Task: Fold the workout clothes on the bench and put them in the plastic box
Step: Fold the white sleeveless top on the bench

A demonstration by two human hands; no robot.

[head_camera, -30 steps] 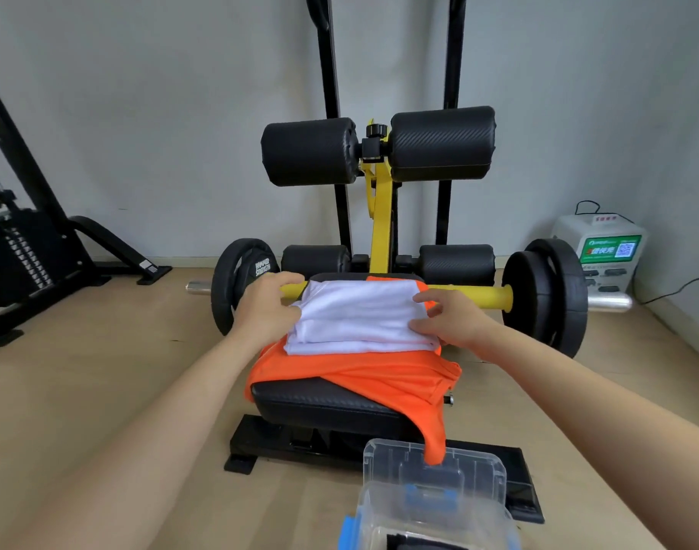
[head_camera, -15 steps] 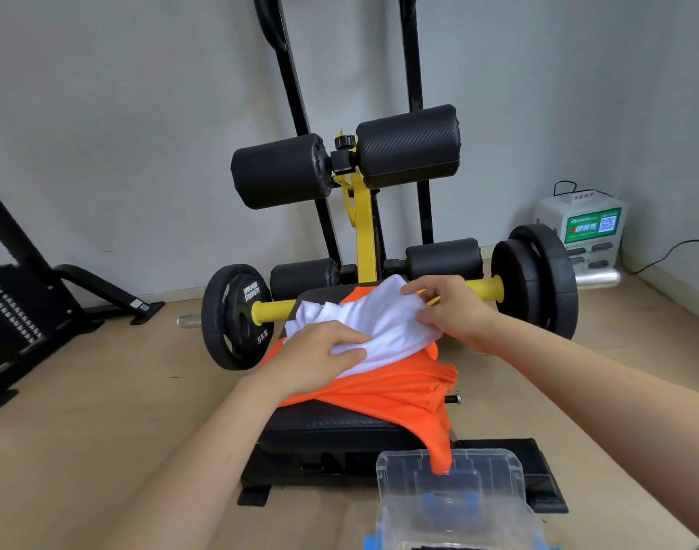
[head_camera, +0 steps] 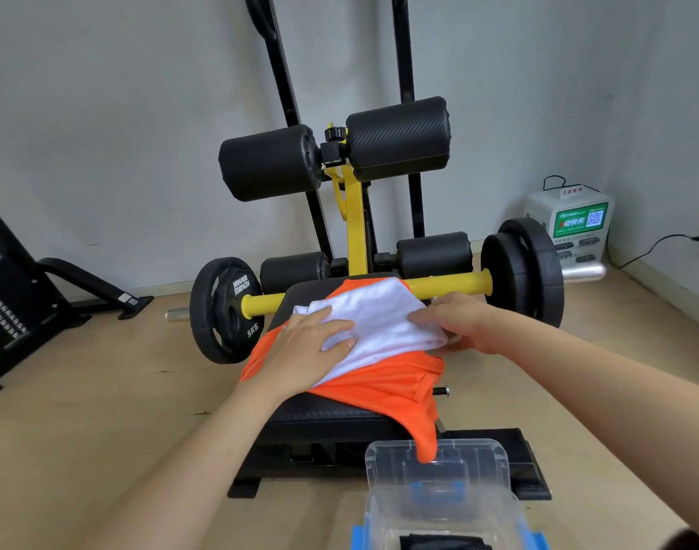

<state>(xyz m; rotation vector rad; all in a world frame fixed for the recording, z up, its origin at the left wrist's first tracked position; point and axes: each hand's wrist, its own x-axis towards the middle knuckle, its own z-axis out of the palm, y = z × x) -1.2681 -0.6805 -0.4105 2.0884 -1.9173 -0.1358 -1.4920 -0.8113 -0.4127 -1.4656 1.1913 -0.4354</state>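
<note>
I see both hands on the white garment (head_camera: pixel 383 323), which lies folded on top of the orange garment (head_camera: pixel 383 381) on the counter (head_camera: pixel 320 418), here a black padded seat. Left hand (head_camera: pixel 308 353) lies flat, fingers spread, pressing the white garment's left-near part; palm also covers some orange fabric. Right hand (head_camera: pixel 456 325) is at the white garment's right edge, fingers curled onto the cloth; thumb seems to be under the edge, but I can't tell if it's a real pinch or just resting. White garment is skewed, its far corner pointing at the counter's far edge.

Orange garment is spread across the counter, bunched at the right-near corner, with 1 tail hanging off the near edge. The tail's tip dips to the rim of the plastic box (head_camera: pixel 439 474).

Plastic box sits on the floor (head_camera: pixel 102 410) just in front of the counter's near edge, clear with blue latches, lid tilted up at the back. Something dark lies inside at the bottom, can't identify it.

Behind the counter: yellow bar (head_camera: pixel 451 283) with black weight plates (head_camera: pixel 224 309), the left one marked 5KG. 4 black roller pads (head_camera: pixel 397 138) above.
</note>
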